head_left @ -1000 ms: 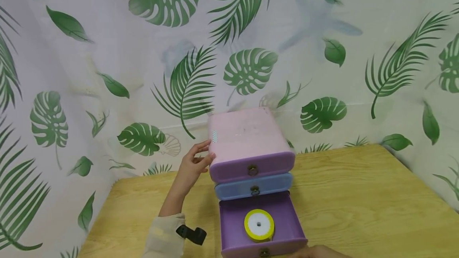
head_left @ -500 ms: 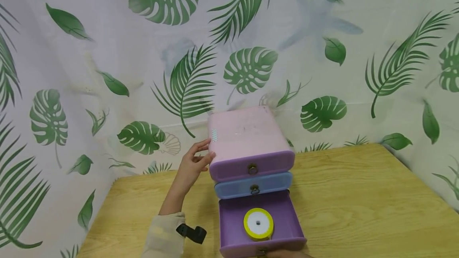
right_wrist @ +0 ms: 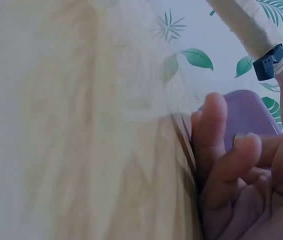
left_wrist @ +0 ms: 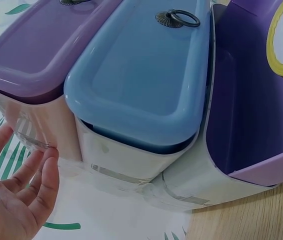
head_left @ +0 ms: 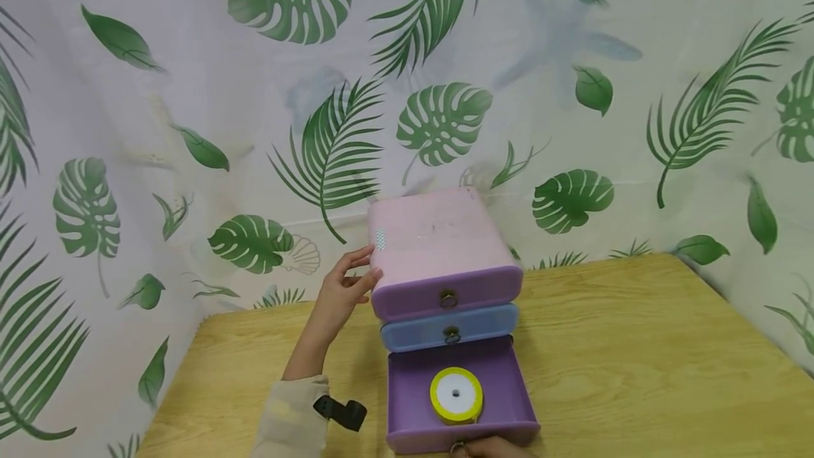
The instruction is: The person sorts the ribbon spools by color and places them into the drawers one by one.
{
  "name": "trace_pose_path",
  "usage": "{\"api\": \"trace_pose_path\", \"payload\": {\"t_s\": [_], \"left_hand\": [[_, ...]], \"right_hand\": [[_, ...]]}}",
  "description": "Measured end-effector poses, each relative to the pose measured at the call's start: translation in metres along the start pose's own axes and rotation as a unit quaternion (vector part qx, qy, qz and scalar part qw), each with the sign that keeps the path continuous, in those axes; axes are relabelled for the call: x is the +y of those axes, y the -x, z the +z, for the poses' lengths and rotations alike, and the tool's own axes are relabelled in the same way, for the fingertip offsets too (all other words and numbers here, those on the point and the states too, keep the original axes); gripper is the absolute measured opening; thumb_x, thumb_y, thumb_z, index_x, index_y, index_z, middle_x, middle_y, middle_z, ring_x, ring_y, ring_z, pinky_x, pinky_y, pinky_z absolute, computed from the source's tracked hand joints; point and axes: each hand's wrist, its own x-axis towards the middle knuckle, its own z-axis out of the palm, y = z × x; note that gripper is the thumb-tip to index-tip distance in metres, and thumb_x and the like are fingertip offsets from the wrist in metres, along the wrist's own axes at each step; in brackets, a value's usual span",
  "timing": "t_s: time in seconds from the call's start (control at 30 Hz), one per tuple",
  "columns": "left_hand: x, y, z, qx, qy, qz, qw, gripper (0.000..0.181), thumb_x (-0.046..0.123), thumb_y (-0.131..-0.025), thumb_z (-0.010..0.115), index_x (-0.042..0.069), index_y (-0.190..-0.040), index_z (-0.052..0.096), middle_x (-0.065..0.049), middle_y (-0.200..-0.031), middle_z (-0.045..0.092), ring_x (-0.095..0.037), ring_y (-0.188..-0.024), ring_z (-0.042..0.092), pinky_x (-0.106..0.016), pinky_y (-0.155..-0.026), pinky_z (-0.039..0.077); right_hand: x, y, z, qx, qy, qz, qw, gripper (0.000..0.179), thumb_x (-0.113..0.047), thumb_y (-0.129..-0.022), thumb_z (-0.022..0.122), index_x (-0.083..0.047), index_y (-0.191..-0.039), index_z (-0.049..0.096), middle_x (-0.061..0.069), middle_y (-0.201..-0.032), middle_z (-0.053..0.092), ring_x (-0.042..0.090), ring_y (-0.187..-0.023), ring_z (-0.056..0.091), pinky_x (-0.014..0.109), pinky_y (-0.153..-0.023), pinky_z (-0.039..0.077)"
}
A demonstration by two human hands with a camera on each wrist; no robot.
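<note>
A pink-topped drawer unit (head_left: 439, 239) stands on the table. Its upper purple drawer (head_left: 413, 302) and blue drawer (head_left: 413, 336) are closed, while the bottom purple drawer (head_left: 407, 394) is pulled out. Inside that drawer lies a yellow-rimmed spool (head_left: 456, 394) with a white face. My left hand (left_wrist: 16, 200) rests its fingertips against the unit's left side, fingers loosely extended. At the bottom drawer's front, my right hand (head_left: 496, 448) pinches the ring pull (head_left: 458, 449); the exact contact is partly hidden. In the right wrist view, the fingers of that hand (right_wrist: 251, 185) are curled.
The wooden table (head_left: 636, 345) extends on both sides of the unit. Behind it hangs a white leaf-patterned cloth (head_left: 509, 133). Ring pulls also sit on the upper purple drawer and the blue one. A black band (head_left: 340, 413) circles the left sleeve.
My right hand has moved left along the bottom drawer's front to its ring pull. The drawer and spool have shifted very slightly inward and left. My left hand has stayed in place.
</note>
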Motion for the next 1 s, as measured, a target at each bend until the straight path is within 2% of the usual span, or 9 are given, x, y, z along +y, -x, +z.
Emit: {"api": "trace_pose_path", "payload": {"t_s": [0.03,0.1,0.2,0.33,0.5,0.73,0.8,0.9,1.0], "left_hand": [[0.000,0.000,0.000,0.000,0.001,0.000,1.0000,0.051,0.030,-0.093,0.063,0.028,-0.142,0.048,-0.012,-0.140,0.047,-0.025,-0.107,0.061,-0.040,-0.084,0.053],[0.000,-0.001,0.000,0.000,0.000,0.001,1.0000,0.051,0.029,-0.094,0.063,0.028,-0.142,0.048,-0.012,-0.140,0.047,-0.024,-0.106,0.061,-0.041,-0.084,0.053],[0.000,-0.001,-0.001,0.003,0.000,0.002,1.0000,0.050,0.029,-0.094,0.063,0.027,-0.142,0.048,-0.012,-0.140,0.047,-0.024,-0.107,0.061,-0.043,-0.085,0.053],[-0.002,-0.001,-0.002,0.006,0.001,0.001,1.0000,0.050,0.029,-0.093,0.063,0.027,-0.141,0.049,-0.012,-0.139,0.047,-0.025,-0.108,0.061,-0.043,-0.085,0.053],[-0.001,-0.002,-0.003,-0.004,-0.003,0.001,1.0000,0.050,0.029,-0.094,0.063,0.029,-0.142,0.048,-0.011,-0.140,0.047,-0.025,-0.108,0.061,-0.039,-0.084,0.053],[0.003,-0.001,-0.005,-0.013,-0.017,0.006,0.9998,0.049,0.030,-0.094,0.062,0.030,-0.141,0.048,-0.011,-0.139,0.047,-0.027,-0.109,0.061,-0.040,-0.083,0.054],[0.003,-0.001,-0.005,-0.014,-0.015,0.005,0.9998,0.049,0.031,-0.094,0.062,0.029,-0.141,0.048,-0.012,-0.140,0.047,-0.026,-0.109,0.061,-0.041,-0.084,0.053],[0.002,-0.001,-0.005,-0.014,-0.010,0.004,0.9998,0.050,0.030,-0.095,0.062,0.027,-0.142,0.047,-0.012,-0.140,0.046,-0.026,-0.109,0.061,-0.044,-0.086,0.052],[0.001,-0.001,-0.005,-0.014,-0.007,0.000,0.9999,0.050,0.030,-0.094,0.062,0.028,-0.142,0.047,-0.011,-0.140,0.047,-0.025,-0.109,0.061,-0.044,-0.087,0.052]], "right_hand": [[-0.002,-0.001,0.000,-0.004,0.034,-0.007,0.9994,0.034,-0.019,-0.098,0.054,0.012,-0.087,0.064,-0.010,-0.077,0.059,-0.004,-0.067,0.054,0.012,-0.060,0.044],[-0.005,-0.001,-0.002,-0.015,0.102,-0.048,0.9935,0.042,-0.019,-0.099,0.053,0.022,-0.092,0.058,-0.010,-0.078,0.058,-0.005,-0.067,0.052,0.012,-0.059,0.043],[-0.009,-0.002,-0.008,-0.037,0.090,-0.060,0.9935,0.046,-0.018,-0.100,0.051,0.028,-0.097,0.053,-0.006,-0.086,0.064,-0.007,-0.073,0.054,0.011,-0.064,0.044],[-0.020,-0.006,-0.013,-0.028,0.068,-0.048,0.9961,0.048,-0.019,-0.102,0.048,0.028,-0.107,0.052,0.001,-0.093,0.068,-0.006,-0.076,0.056,0.010,-0.067,0.046],[-0.033,-0.012,-0.019,-0.016,0.040,-0.012,0.9990,0.051,-0.025,-0.104,0.043,0.024,-0.109,0.049,-0.006,-0.080,0.064,-0.003,-0.062,0.055,0.013,-0.053,0.043],[-0.041,-0.032,-0.026,0.065,0.073,-0.006,0.9952,0.046,-0.027,-0.104,0.042,0.016,-0.114,0.055,-0.002,-0.080,0.065,0.005,-0.060,0.062,0.018,-0.050,0.045],[-0.043,-0.038,-0.029,0.086,0.076,0.006,0.9933,0.045,-0.029,-0.104,0.043,0.012,-0.109,0.059,-0.002,-0.078,0.064,0.006,-0.060,0.061,0.019,-0.050,0.045],[-0.045,-0.047,-0.033,0.108,0.063,0.031,0.9916,0.042,-0.032,-0.103,0.044,0.006,-0.103,0.062,-0.002,-0.077,0.064,0.006,-0.062,0.060,0.020,-0.051,0.044],[-0.044,-0.053,-0.036,0.120,0.058,0.046,0.9900,0.040,-0.031,-0.103,0.045,0.005,-0.107,0.062,-0.003,-0.079,0.065,0.005,-0.063,0.061,0.020,-0.053,0.044]]}}
